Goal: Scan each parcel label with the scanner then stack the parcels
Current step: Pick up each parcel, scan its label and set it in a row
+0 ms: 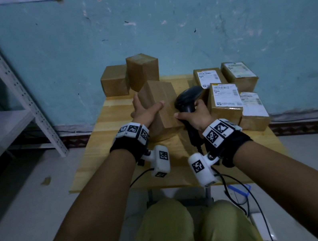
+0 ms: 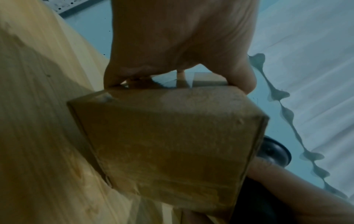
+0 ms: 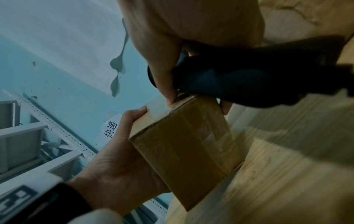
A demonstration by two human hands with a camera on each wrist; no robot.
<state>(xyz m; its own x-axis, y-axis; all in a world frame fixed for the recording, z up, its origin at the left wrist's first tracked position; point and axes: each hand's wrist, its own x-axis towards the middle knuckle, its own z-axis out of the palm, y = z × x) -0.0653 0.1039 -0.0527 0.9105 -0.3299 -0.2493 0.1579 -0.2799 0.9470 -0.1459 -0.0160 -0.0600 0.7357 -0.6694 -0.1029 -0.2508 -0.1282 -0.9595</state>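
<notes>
My left hand point(image 1: 148, 105) grips a plain brown parcel point(image 1: 161, 107) from its left side, thumb across the top face, and holds it tilted over the middle of the wooden table point(image 1: 102, 163). No label shows on this parcel point(image 2: 168, 136) in any view. My right hand point(image 1: 189, 111) is curled round the handle of the black scanner point(image 1: 188, 96), right beside the parcel's right edge. In the right wrist view the thumb touches the top edge of the parcel point(image 3: 184, 145) under the scanner point(image 3: 249, 78). I cannot tell whether the parcel's lower end rests on the table.
Two plain brown parcels point(image 1: 114, 81) point(image 1: 143, 70) stand at the table's back left against the blue wall. Several parcels with white labels point(image 1: 224, 99) are grouped at the right. White metal shelving point(image 1: 10, 82) stands to the left. The scanner's cable point(image 1: 235, 191) hangs off the near edge.
</notes>
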